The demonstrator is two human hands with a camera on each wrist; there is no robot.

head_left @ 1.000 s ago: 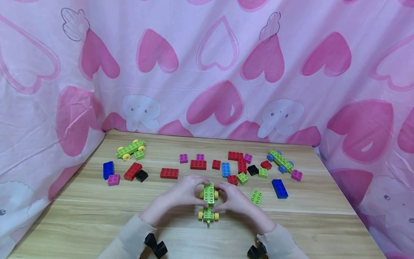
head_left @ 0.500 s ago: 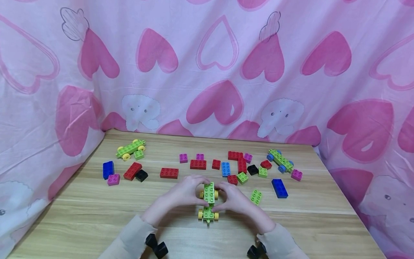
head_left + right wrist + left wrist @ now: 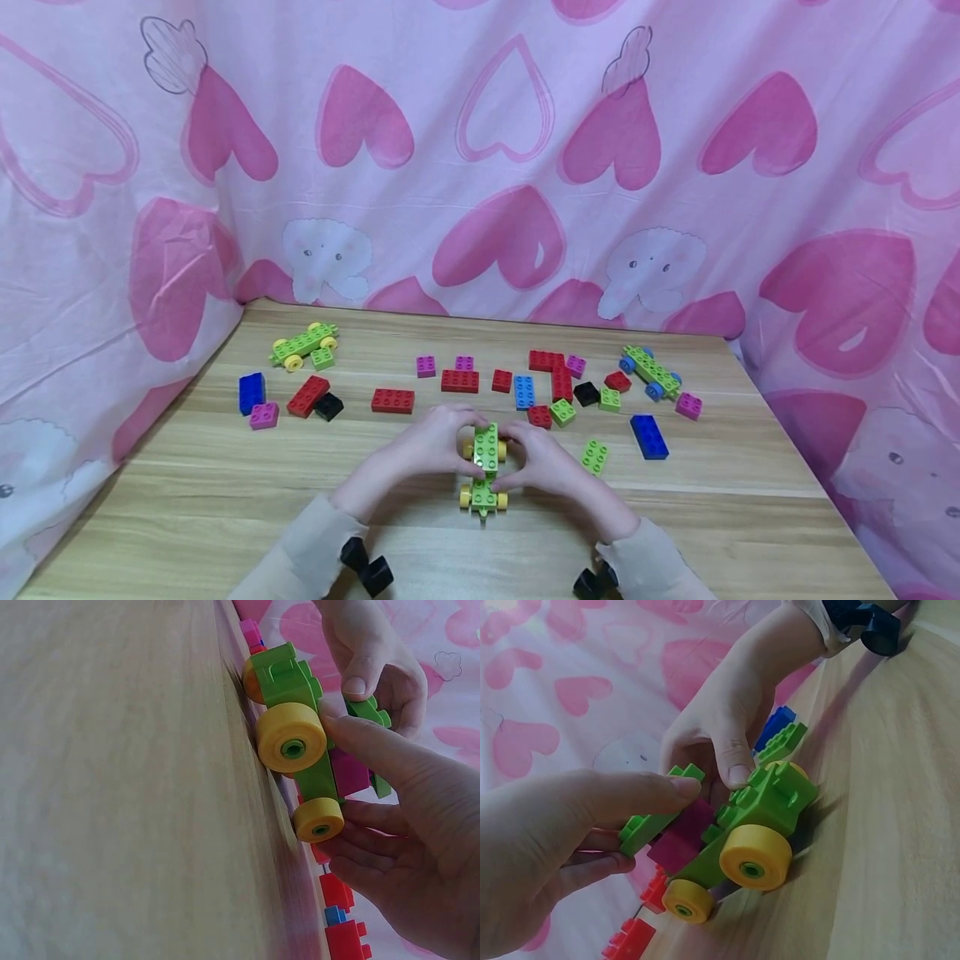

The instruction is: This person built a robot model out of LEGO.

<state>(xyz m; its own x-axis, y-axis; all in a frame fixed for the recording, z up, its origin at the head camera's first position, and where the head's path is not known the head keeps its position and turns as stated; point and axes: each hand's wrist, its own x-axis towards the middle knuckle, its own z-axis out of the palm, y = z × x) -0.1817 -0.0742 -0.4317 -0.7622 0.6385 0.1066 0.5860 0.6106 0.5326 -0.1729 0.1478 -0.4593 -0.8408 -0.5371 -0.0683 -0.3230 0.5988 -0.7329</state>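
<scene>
A green wheeled car base (image 3: 483,498) with yellow wheels (image 3: 754,856) stands on the table in front of me. A magenta brick (image 3: 681,841) sits on it, with a green brick (image 3: 486,450) on top of that. My left hand (image 3: 433,443) pinches the green brick between thumb and fingers, as the left wrist view shows. From the other side my right hand (image 3: 546,460) grips the car base, its thumb (image 3: 360,739) by the rear studs and its fingers near the front wheel. In the head view the magenta brick is hidden beneath the green one.
Behind the hands lie loose red, magenta, black, blue and green bricks, including a red brick (image 3: 392,401) and a blue brick (image 3: 648,437). Another yellow-wheeled car base (image 3: 303,343) stands back left, a blue-wheeled one (image 3: 649,372) back right. A pink heart-print curtain (image 3: 495,167) borders the table.
</scene>
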